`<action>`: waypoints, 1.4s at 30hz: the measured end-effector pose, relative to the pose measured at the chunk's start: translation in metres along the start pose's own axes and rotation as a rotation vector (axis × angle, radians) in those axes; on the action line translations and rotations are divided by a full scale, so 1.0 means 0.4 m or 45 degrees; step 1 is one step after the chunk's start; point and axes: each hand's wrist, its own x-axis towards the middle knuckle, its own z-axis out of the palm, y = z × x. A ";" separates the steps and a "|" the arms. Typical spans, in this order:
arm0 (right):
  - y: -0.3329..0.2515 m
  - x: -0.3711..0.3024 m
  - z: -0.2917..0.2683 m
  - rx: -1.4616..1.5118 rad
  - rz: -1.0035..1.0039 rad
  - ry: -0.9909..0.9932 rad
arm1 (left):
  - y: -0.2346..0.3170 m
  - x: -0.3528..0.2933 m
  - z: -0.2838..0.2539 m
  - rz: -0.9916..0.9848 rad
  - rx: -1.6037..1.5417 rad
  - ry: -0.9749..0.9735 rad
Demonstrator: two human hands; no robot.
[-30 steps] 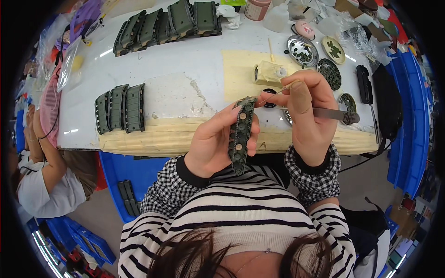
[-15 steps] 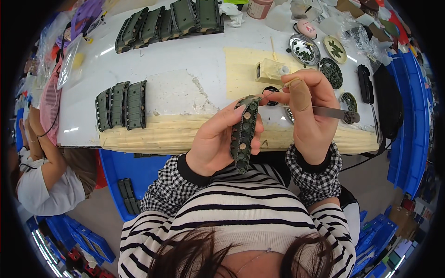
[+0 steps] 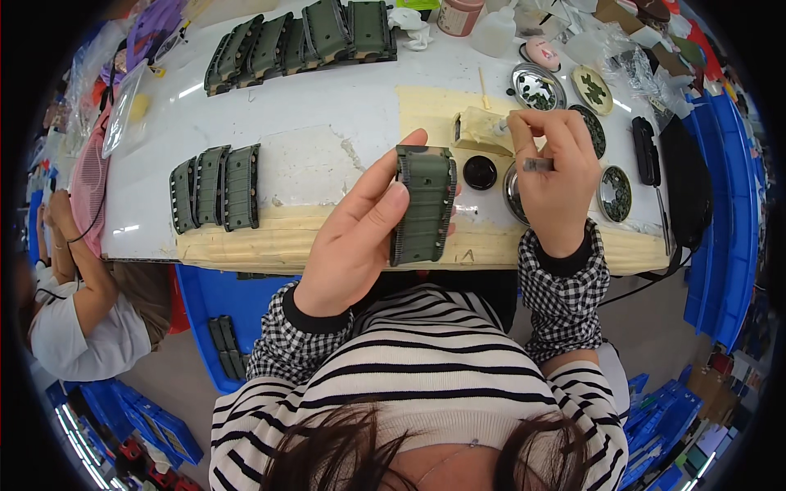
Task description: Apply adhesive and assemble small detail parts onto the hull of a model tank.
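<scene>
My left hand (image 3: 348, 229) is closed around a dark green model tank hull (image 3: 424, 204), held above the table's front edge with its flat ribbed face up. My right hand (image 3: 561, 180) is closed at the right, and the grey metal end of a pair of tweezers (image 3: 538, 164) shows across it. Its pinched fingertips are at the pale mouth of a small container set in a yellowish block (image 3: 476, 131). What the fingertips pinch is hidden. Beside the block lies a round black lid (image 3: 480, 172).
Three green hulls (image 3: 214, 188) lie at the left, and several more (image 3: 327, 37) stand in a row at the back. Dishes of small green parts (image 3: 614, 194) are around my right hand. A blue bin (image 3: 221, 295) sits below the table edge. Another person (image 3: 90, 303) is at the far left.
My left hand has turned the hull from its wheeled side to its flat face. My right hand has moved away from the hull to the container in the block, tweezers still in it.
</scene>
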 end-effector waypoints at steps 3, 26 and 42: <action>-0.057 0.000 -0.035 0.190 0.091 0.120 | -0.003 -0.001 -0.008 0.140 0.428 0.052; -0.111 -0.026 -0.015 1.208 0.433 -0.268 | -0.005 -0.002 0.012 0.230 0.845 0.143; -0.023 0.007 -0.009 -0.154 -0.037 -0.111 | 0.032 -0.037 -0.118 0.652 1.536 0.710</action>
